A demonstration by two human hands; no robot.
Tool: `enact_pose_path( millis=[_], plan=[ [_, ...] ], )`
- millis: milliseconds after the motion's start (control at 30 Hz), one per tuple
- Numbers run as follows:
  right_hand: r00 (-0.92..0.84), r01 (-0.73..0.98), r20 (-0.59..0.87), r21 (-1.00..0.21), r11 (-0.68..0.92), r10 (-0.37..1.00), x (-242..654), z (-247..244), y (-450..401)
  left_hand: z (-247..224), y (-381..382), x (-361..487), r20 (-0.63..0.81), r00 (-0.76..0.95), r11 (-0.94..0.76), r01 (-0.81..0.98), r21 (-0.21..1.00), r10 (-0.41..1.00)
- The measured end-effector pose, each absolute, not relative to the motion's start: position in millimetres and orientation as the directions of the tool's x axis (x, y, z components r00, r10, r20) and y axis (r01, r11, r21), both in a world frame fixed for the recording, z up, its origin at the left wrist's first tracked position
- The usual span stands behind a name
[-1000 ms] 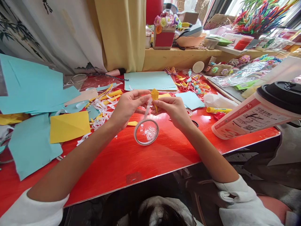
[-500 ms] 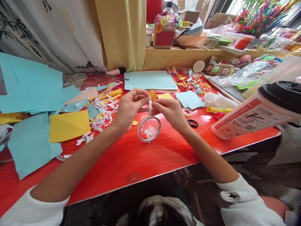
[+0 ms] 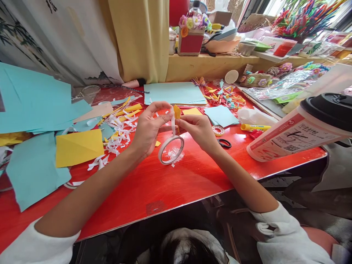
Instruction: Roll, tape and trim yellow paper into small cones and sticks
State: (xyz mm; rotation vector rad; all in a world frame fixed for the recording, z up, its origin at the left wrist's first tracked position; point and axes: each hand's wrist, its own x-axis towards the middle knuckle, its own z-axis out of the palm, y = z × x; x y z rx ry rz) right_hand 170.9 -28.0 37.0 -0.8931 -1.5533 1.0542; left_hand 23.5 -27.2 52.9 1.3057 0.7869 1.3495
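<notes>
My left hand (image 3: 152, 126) pinches the free end of a strip of white tape, and the roll of tape (image 3: 171, 150) hangs from it above the red table. Beside that strip, my right hand (image 3: 199, 132) grips a small folded yellow paper piece (image 3: 177, 112) between thumb and fingers. The strip and the yellow piece are close together; whether they touch I cannot tell. White paper scraps (image 3: 176, 156) lie on the table beneath the hanging roll. Just right of my right hand are black-handled scissors (image 3: 224, 143) and a smaller tape roll (image 3: 218, 130).
Blue sheets (image 3: 33, 99) and a yellow sheet (image 3: 79, 147) cover the left side, with white strips (image 3: 118, 137) beside them. A large lidded cup (image 3: 297, 132) stands at the right, near a yellow marker (image 3: 255, 127). Blue paper (image 3: 174, 92) lies at the back.
The hanging tape roll has turned and shifted slightly left, so it shows more edge-on. Both hands keep their grips and have barely moved.
</notes>
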Motion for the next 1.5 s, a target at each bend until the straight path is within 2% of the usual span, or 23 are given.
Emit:
enact_pose_path(
  millis=[333, 600, 800, 1267, 1500],
  plan=[
    [-0.202, 0.156, 0.354, -0.909, 0.387, 0.913, 169.2, 39.2, -31.4, 47.3, -30.8, 27.8, 0.273, 0.154, -0.228, -0.258, 0.939, 0.950],
    [-0.263, 0.385, 0.468, -0.751, 0.536, 0.844, 172.8, 39.9, -30.2, 43.8, -31.5, 28.7, 0.266, 0.129, -0.237, -0.207, 0.949, 0.955],
    [-0.273, 0.400, 0.506, -0.714, 0.574, 0.819, 172.9, 39.9, -29.8, 44.3, -33.7, 30.5, 0.275, 0.109, -0.241, -0.248, 0.938, 0.955],
    [-0.279, 0.381, 0.494, -0.730, 0.567, 0.823, 173.1, 38.8, -29.7, 40.7, -35.2, 32.2, 0.267, 0.075, -0.233, -0.302, 0.924, 0.961],
    [-0.301, 0.415, 0.519, -0.684, 0.600, 0.800, 173.5, 38.0, -28.2, 36.8, -32.6, 32.9, 0.277, 0.058, -0.243, -0.331, 0.912, 0.959]
  ],
)
